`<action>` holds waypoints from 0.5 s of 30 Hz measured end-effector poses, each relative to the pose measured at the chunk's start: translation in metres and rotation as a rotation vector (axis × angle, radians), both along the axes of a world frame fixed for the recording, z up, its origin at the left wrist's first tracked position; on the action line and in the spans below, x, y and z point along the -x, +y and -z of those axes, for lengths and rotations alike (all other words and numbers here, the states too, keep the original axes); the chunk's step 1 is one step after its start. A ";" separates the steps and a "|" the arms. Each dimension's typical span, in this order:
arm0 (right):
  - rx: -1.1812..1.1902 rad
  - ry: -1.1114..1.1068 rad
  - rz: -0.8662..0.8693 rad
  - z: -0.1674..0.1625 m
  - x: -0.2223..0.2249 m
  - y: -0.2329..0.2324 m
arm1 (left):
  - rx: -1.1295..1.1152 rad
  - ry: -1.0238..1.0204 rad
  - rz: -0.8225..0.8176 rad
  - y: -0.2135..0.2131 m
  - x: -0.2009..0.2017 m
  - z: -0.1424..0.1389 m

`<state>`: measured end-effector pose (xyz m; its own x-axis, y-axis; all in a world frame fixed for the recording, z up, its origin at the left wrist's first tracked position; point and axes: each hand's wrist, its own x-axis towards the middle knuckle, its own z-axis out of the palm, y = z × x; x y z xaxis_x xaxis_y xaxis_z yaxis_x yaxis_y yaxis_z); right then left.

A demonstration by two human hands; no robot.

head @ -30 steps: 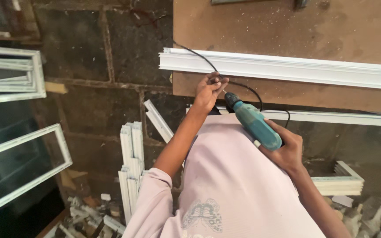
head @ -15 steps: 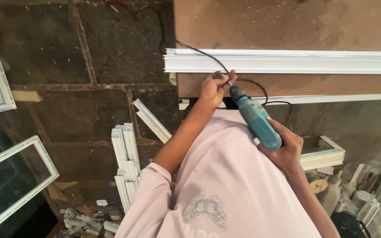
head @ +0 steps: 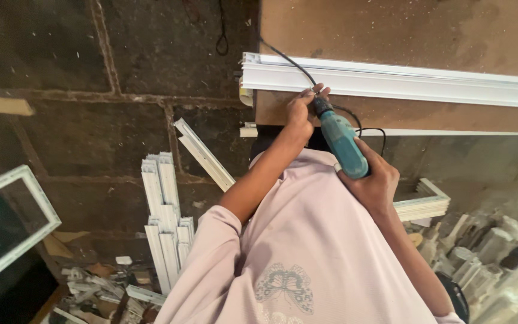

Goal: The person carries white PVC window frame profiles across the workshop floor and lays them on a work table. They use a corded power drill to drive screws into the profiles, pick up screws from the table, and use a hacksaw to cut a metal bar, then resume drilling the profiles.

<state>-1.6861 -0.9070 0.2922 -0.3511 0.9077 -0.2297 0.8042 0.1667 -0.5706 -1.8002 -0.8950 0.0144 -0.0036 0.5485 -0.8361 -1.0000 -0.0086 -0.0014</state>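
My right hand point(head: 374, 183) grips a teal power drill point(head: 343, 141) by its handle, the nose pointing up at the near side of a long white plastic window profile point(head: 403, 81). That profile lies across a brown wooden workbench point(head: 403, 30). My left hand point(head: 303, 108) is pinched around the drill's front end, right against the profile's edge. A black cable point(head: 289, 60) runs from the drill over the profile and across the board. My pink shirt fills the lower middle of the view.
Short white profile offcuts point(head: 166, 222) stand in a stack on the dark stone floor at the left, with one loose strip point(head: 202, 153) beside them. A white window frame point(head: 13, 228) lies at the far left. More offcuts point(head: 487, 252) pile up at the lower right.
The view has shifted so the bench and profile sit higher and closer. Both hands with the drill have moved up against the profile's near edge.
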 end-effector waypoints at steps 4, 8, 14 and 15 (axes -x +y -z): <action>0.005 -0.053 -0.002 -0.001 0.018 0.005 | -0.031 0.009 0.005 0.000 -0.005 0.007; 0.048 -0.138 0.018 -0.005 0.036 0.011 | -0.032 -0.085 -0.048 0.005 -0.004 0.011; 0.070 -0.287 -0.055 -0.017 0.059 0.025 | 0.033 0.305 0.301 0.007 0.013 -0.022; 0.076 -0.322 -0.068 -0.018 0.063 0.029 | 0.087 0.531 0.515 0.004 0.021 -0.036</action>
